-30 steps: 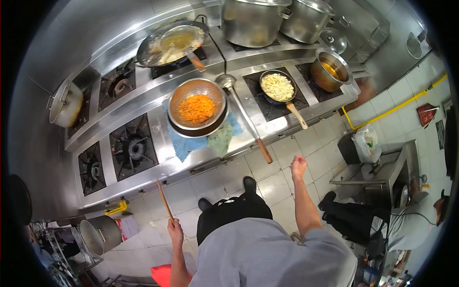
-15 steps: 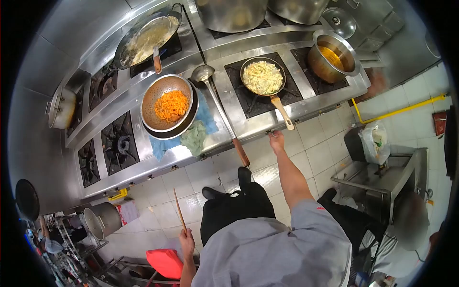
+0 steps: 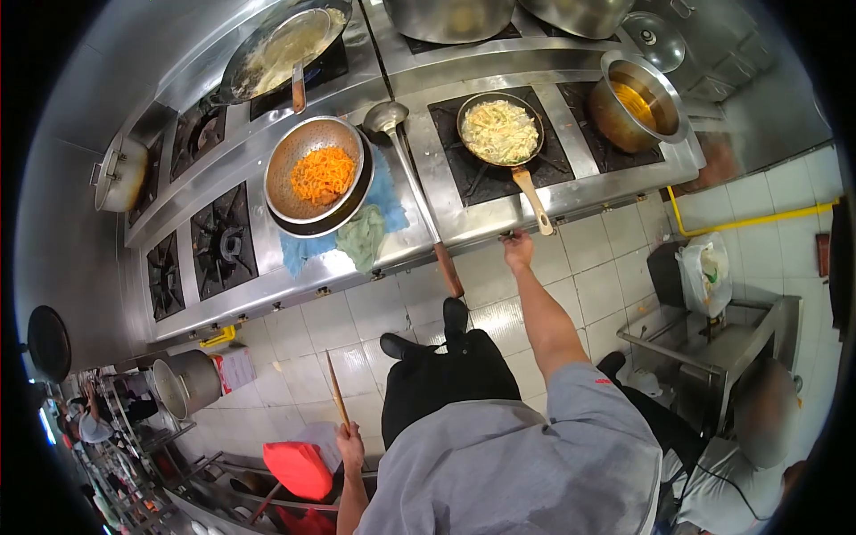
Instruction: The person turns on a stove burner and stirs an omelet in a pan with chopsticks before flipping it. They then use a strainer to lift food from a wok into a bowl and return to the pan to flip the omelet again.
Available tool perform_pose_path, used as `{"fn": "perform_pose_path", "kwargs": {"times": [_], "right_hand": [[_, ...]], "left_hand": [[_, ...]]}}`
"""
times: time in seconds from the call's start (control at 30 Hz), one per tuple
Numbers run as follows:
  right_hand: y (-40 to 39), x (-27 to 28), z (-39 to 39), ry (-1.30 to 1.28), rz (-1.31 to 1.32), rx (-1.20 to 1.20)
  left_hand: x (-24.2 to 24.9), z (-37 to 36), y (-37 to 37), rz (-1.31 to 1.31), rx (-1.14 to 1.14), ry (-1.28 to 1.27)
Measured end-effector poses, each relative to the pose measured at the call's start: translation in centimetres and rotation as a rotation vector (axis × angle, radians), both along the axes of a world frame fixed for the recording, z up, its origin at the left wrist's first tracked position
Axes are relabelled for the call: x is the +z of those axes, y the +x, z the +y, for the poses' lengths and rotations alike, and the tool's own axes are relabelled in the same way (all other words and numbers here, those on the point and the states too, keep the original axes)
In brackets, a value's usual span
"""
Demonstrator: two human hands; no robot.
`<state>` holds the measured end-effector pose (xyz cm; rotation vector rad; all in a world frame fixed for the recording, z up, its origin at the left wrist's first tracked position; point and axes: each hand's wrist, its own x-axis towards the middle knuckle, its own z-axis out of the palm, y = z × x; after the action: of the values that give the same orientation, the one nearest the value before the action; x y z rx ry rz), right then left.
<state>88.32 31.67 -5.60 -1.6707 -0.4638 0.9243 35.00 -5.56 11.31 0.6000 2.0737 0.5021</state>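
My left hand (image 3: 349,439) is closed around long wooden chopsticks (image 3: 336,390), which point toward the stove with their tips together. At the stove's front edge, my right hand (image 3: 517,251) has its fingers closed on a burner knob (image 3: 510,236), mostly hidden by the fingers. Just above that hand is the wooden handle of a frying pan (image 3: 533,201). The pan sits on a burner, filled with pale yellow food (image 3: 500,132) with green bits. To its left, a long-handled ladle (image 3: 412,183) lies across the counter, its wooden end sticking out past the edge.
Orange shredded food (image 3: 323,176) fills a perforated bowl (image 3: 283,157) set in a dark pan. Cloths (image 3: 361,237) lie beneath it. A deep pot (image 3: 615,129) with orange liquid stands right, a wok (image 3: 239,76) back left. Another person (image 3: 727,481) is at lower right.
The view has shifted slightly, so the stove sits higher. My right hand remains at the knob, its fingers turned a little. My left hand still holds the chopsticks.
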Motion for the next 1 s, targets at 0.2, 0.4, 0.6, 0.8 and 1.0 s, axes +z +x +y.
{"fn": "perform_pose_path", "kwargs": {"times": [0.2,0.4,0.6,0.8,1.0], "right_hand": [[0.9,-3.4,-0.3,0.146,0.166,-0.031],[-0.4,2.5,-0.6,-0.201,-0.388,0.141],[0.0,0.9,-2.0,-0.171,-0.462,0.105],[0.5,3.0,-7.4,-0.291,-0.018,0.031],[1.5,4.0,-15.3,-0.478,0.076,0.166]], "left_hand": [[1.1,-0.6,1.4,-0.077,0.077,-0.021],[-2.2,-4.7,-0.2,0.021,0.01,0.013],[-3.4,-7.4,-0.4,-0.008,-0.027,0.098],[-3.3,-8.1,-0.9,-0.068,0.083,0.051],[-3.5,-10.1,-0.5,-0.167,0.283,0.062]]}}
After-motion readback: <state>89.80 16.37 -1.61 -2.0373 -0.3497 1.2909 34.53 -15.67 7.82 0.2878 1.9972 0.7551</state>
